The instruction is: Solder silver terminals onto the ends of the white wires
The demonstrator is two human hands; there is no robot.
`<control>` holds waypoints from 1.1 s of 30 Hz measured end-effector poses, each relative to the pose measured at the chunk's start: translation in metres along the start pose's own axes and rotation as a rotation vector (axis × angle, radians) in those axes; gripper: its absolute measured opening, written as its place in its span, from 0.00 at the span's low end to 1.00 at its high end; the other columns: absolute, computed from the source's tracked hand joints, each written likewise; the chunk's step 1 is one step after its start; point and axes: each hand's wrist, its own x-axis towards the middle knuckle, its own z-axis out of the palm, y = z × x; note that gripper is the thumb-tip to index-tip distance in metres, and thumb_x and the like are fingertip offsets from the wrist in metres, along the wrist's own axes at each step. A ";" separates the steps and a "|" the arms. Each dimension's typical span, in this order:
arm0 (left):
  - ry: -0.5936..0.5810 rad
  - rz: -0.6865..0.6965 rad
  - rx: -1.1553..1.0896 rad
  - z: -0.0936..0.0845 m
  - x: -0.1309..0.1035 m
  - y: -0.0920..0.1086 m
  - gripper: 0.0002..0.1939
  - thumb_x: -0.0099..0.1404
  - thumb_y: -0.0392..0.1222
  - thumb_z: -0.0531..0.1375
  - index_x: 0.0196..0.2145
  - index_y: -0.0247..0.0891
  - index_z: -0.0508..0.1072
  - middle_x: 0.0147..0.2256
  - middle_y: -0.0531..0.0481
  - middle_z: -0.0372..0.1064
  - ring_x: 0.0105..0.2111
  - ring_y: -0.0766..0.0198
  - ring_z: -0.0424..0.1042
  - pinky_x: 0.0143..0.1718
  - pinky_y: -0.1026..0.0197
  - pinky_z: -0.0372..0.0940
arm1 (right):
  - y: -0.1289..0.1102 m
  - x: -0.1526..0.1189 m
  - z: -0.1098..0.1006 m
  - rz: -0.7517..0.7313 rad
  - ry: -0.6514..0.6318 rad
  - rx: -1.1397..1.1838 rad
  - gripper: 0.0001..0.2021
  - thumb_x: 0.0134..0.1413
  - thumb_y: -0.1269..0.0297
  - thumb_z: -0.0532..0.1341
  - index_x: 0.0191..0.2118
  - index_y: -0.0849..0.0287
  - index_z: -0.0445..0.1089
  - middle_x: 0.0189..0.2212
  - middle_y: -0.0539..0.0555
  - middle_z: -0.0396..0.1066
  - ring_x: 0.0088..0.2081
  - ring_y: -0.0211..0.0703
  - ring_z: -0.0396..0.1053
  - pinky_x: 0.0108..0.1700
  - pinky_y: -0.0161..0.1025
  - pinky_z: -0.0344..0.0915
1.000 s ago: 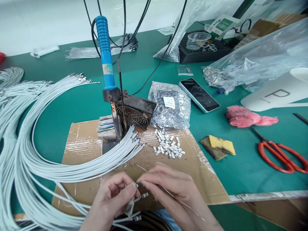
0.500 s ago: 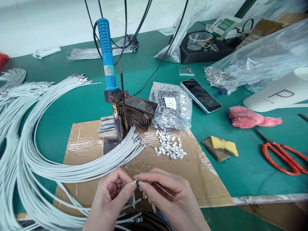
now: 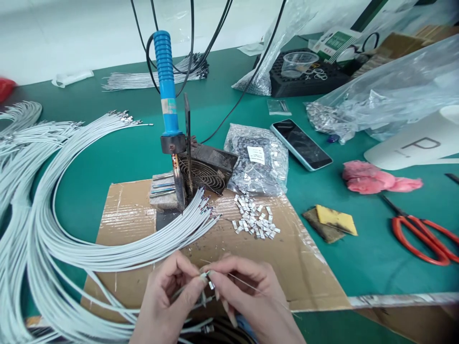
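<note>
the left hand pinches a slim white cable tip against the right hand, itself pinching a thin silvery wire, likely for steadiness.

Head view: single, head-worn | faced forward and down | left hand and right hand showed near | tabletop stretched beyond | wall stood farthest

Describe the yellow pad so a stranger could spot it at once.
On the green table, find the brown cardboard sheet. Just past its right edge, before the red-handled scissors, lies the yellow pad, partly covering a dull brownish pad. Its bright yellow, darkly smudged face sets it apart.
</note>
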 end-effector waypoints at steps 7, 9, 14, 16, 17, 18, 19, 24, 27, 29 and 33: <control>-0.019 0.084 0.150 -0.012 -0.003 -0.004 0.23 0.62 0.60 0.69 0.26 0.37 0.75 0.23 0.55 0.62 0.25 0.66 0.57 0.26 0.65 0.51 | -0.007 0.002 -0.003 -0.049 -0.051 -0.203 0.06 0.46 0.64 0.75 0.24 0.59 0.83 0.16 0.46 0.67 0.18 0.31 0.60 0.21 0.29 0.58; -0.012 0.079 0.193 -0.014 -0.004 -0.003 0.23 0.64 0.60 0.68 0.25 0.36 0.75 0.22 0.56 0.59 0.24 0.67 0.54 0.25 0.65 0.49 | -0.010 0.003 -0.005 -0.127 -0.072 -0.309 0.07 0.51 0.66 0.71 0.24 0.58 0.83 0.17 0.46 0.68 0.19 0.31 0.61 0.22 0.29 0.57; 0.070 0.059 0.264 -0.009 -0.004 -0.001 0.21 0.61 0.57 0.69 0.24 0.36 0.76 0.20 0.54 0.63 0.22 0.67 0.57 0.23 0.66 0.51 | -0.015 0.003 -0.009 -0.121 -0.168 -0.346 0.07 0.53 0.64 0.69 0.27 0.55 0.84 0.20 0.48 0.72 0.19 0.32 0.63 0.21 0.29 0.58; 0.097 0.114 0.313 -0.006 -0.004 -0.002 0.19 0.62 0.54 0.69 0.23 0.37 0.76 0.19 0.54 0.62 0.21 0.67 0.57 0.22 0.65 0.49 | -0.015 0.001 -0.006 -0.094 -0.096 -0.307 0.06 0.50 0.64 0.71 0.25 0.56 0.83 0.18 0.47 0.69 0.19 0.31 0.61 0.20 0.28 0.57; 0.112 0.149 0.338 -0.004 -0.004 -0.003 0.19 0.62 0.54 0.69 0.23 0.37 0.75 0.18 0.55 0.61 0.20 0.68 0.56 0.22 0.65 0.48 | -0.014 0.000 -0.004 -0.075 -0.049 -0.275 0.06 0.48 0.64 0.72 0.24 0.57 0.83 0.17 0.46 0.68 0.18 0.31 0.60 0.20 0.28 0.57; 0.126 0.180 0.356 -0.003 -0.004 -0.004 0.20 0.63 0.54 0.69 0.22 0.38 0.75 0.17 0.56 0.60 0.19 0.69 0.54 0.22 0.64 0.46 | -0.012 -0.002 0.000 -0.055 -0.015 -0.237 0.07 0.47 0.62 0.73 0.24 0.58 0.82 0.16 0.46 0.67 0.18 0.31 0.60 0.20 0.28 0.58; 0.140 0.198 0.357 -0.001 -0.003 -0.005 0.21 0.64 0.56 0.68 0.22 0.38 0.74 0.17 0.57 0.58 0.19 0.69 0.52 0.22 0.63 0.45 | -0.008 -0.003 0.003 -0.039 0.017 -0.197 0.09 0.47 0.60 0.74 0.23 0.58 0.81 0.16 0.46 0.67 0.18 0.31 0.60 0.20 0.28 0.58; 0.142 0.070 0.060 0.008 -0.001 0.000 0.26 0.58 0.66 0.70 0.29 0.39 0.72 0.18 0.58 0.63 0.19 0.72 0.52 0.21 0.67 0.46 | 0.017 -0.003 0.018 -0.401 0.222 -0.323 0.08 0.55 0.64 0.70 0.26 0.57 0.81 0.18 0.49 0.72 0.19 0.36 0.67 0.22 0.32 0.66; 0.126 -0.002 -0.034 0.009 0.001 0.006 0.26 0.54 0.64 0.74 0.29 0.38 0.73 0.21 0.59 0.64 0.19 0.75 0.51 0.19 0.71 0.45 | 0.026 0.000 0.019 -0.843 0.240 -0.514 0.10 0.56 0.77 0.66 0.33 0.55 0.83 0.23 0.52 0.78 0.23 0.41 0.72 0.29 0.36 0.72; 0.122 -0.020 -0.043 0.009 0.002 0.008 0.26 0.53 0.63 0.74 0.29 0.37 0.74 0.21 0.58 0.66 0.18 0.75 0.50 0.18 0.71 0.43 | 0.025 0.002 0.017 -0.954 0.217 -0.549 0.14 0.56 0.81 0.64 0.37 0.55 0.83 0.24 0.53 0.79 0.25 0.42 0.72 0.30 0.38 0.73; 0.141 0.009 -0.053 0.009 0.003 0.009 0.26 0.51 0.62 0.76 0.28 0.36 0.77 0.21 0.56 0.67 0.19 0.74 0.55 0.20 0.71 0.50 | 0.018 0.003 0.012 -0.772 0.162 -0.498 0.09 0.57 0.75 0.66 0.33 0.55 0.84 0.21 0.51 0.75 0.22 0.40 0.69 0.26 0.35 0.68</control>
